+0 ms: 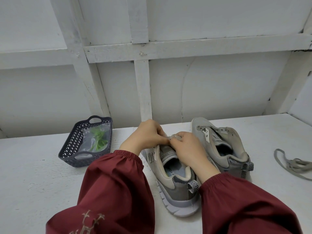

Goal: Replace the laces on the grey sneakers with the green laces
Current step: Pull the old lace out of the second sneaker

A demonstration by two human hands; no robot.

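Pinching, with left hand [148, 135] and right hand [187, 147], fingers curled tightly together, the grey flat lace [170, 137] on the near grey mesh sneaker [177, 188] at frame centre. Bending both wrists down over its tongue. Leaving green laces [98, 140] bagged in the dark plastic lattice basket [70, 146], centre left.

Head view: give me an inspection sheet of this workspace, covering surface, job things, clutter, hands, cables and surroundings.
Surface: white painted table, scuffed.
Job's things: near sneaker under the hands; far sneaker to its right, eyelets empty; loose grey lace lying at the right edge; green laces in a clear bag inside the dark basket at left.
Clutter: nothing seen.
Grippers: left hand and right hand both pinch at the near sneaker's lacing.
Cables: nothing seen.
Surroundings: white wooden wall framing behind the table.
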